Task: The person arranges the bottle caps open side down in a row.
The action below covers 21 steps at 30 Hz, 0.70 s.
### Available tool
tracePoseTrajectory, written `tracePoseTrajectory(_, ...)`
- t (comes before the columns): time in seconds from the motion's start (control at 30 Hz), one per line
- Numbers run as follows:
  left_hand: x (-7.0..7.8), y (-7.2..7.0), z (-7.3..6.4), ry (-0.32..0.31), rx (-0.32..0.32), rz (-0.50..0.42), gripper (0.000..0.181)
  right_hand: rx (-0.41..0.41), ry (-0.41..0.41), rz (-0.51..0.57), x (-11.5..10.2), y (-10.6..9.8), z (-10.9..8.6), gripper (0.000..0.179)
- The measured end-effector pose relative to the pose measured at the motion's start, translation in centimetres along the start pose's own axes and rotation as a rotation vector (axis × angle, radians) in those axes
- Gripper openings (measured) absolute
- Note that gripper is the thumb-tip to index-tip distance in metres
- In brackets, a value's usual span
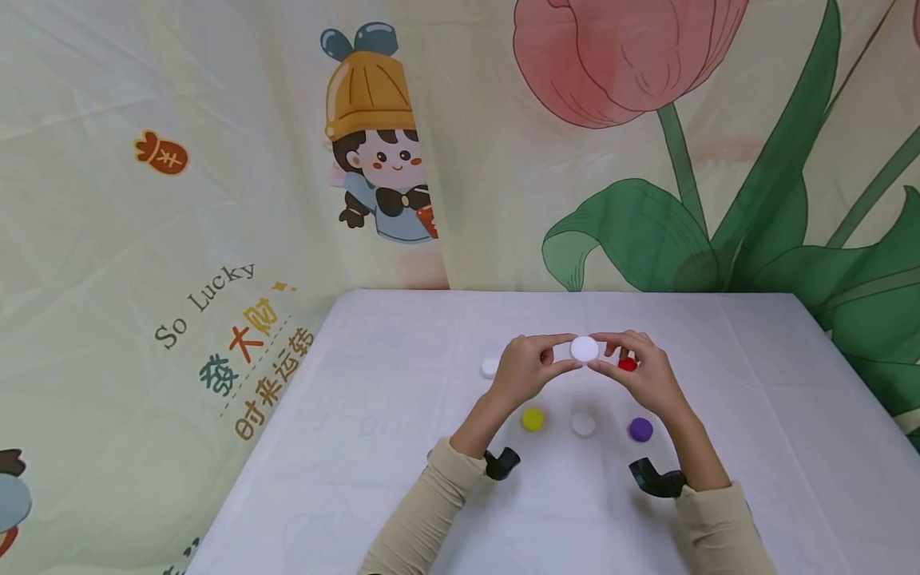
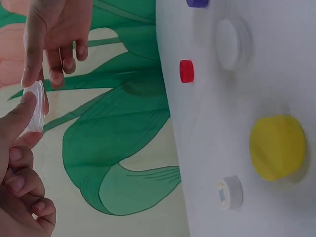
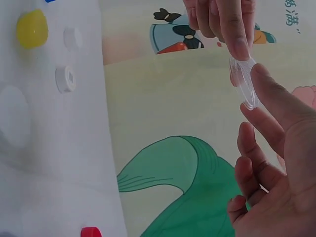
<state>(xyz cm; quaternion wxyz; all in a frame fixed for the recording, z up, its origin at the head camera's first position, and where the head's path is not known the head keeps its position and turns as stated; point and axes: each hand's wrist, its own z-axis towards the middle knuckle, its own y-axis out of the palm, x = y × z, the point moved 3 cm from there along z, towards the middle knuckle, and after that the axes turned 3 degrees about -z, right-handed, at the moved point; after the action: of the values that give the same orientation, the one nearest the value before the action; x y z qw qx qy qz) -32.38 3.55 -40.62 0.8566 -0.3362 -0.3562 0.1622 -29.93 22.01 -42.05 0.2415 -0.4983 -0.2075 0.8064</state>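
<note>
Both hands hold one round translucent white cap up above the table. My left hand pinches its left edge between thumb and forefinger, and my right hand pinches the right edge the same way. Seen edge-on in the right wrist view, the cap looks thin-walled with a ridged side. In the left wrist view the cap is partly covered by the thumb. Behind the right hand's fingers a red cap on the table is partly hidden.
On the white-covered table lie a yellow cap, a whitish cap, a purple cap and a small white cap. A printed cloth hangs behind the table. Black wrist mounts sit near the sleeves.
</note>
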Motion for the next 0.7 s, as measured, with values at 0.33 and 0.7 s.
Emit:
tracePoseTrajectory(0.33, -3.6, 3.7, 1.2, -0.264, -0.204, 0.104, 0.042, -0.13, 0.108, -0.123, 4.0, 2.3, 1.3, 0.049)
tracePoseTrajectory(0.7, -5.1, 7.5, 1.3, -0.304, -0.441, 0.37, 0.036, -0.304, 0.177, -0.309, 7.3, 4.9, 1.3, 0.042)
